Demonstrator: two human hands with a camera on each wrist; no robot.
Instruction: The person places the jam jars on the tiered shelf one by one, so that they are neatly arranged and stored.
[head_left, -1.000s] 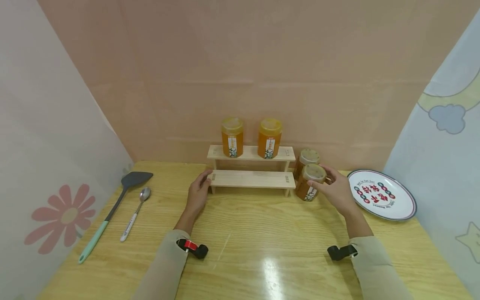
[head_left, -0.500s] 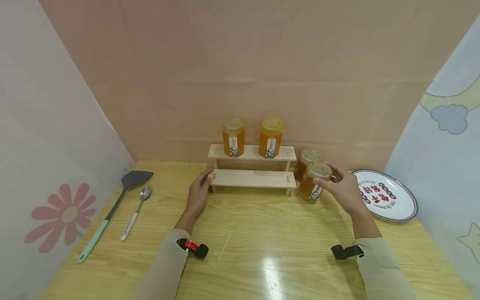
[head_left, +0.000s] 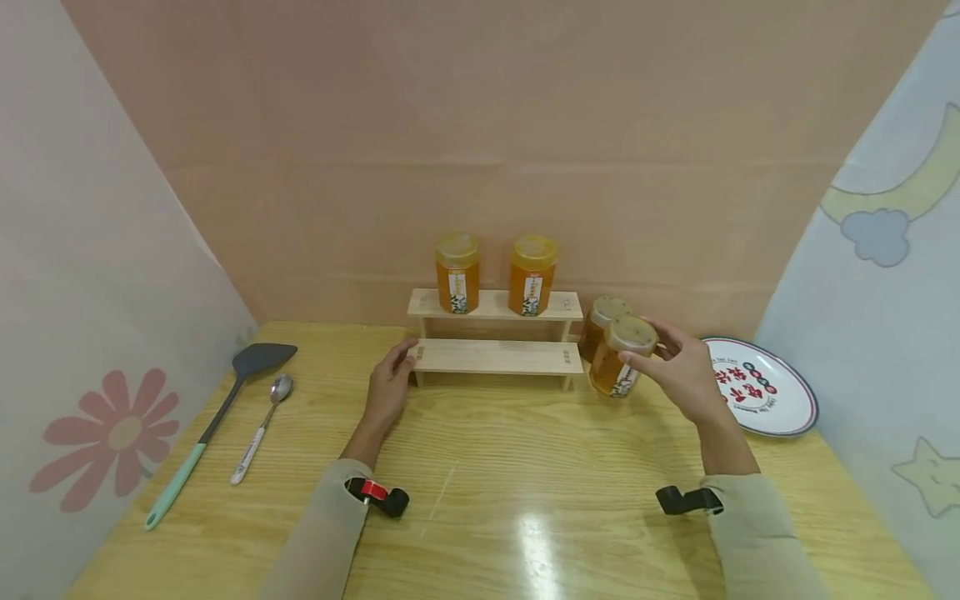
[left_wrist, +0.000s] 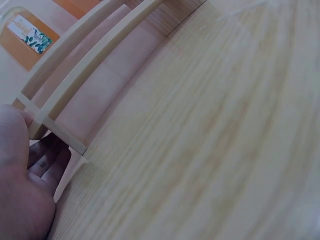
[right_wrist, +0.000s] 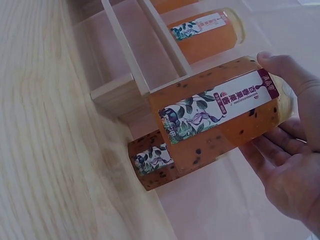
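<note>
My right hand [head_left: 682,375] grips a hexagonal jar of passion fruit honey [right_wrist: 215,115] near its lid, thumb on one side and fingers on the other. Amber, with dark seeds and a white label, this jar is held up off the table beside the right end of a two-tier wooden rack [head_left: 495,357]. Behind it, partly covered, stands a second seeded jar [right_wrist: 152,160]. My left hand [head_left: 388,387] holds the left end of the rack's lower board, its thumb at the board's end and its fingers [left_wrist: 52,167] curled below. Two orange jars, one left [head_left: 457,275] and one right [head_left: 532,277], stand on the upper board.
A white oval plate [head_left: 795,400] with red lettering lies right of my right hand. On the left lie a spatula [head_left: 217,417] with a mint handle and a spoon [head_left: 262,429]. A tan backdrop [head_left: 480,150] rises behind the rack.
My right hand has raised the front seeded jar and shifted it slightly right of the rack, tilting it a little. My left hand stays at the rack's end. The head view has turned slightly.
</note>
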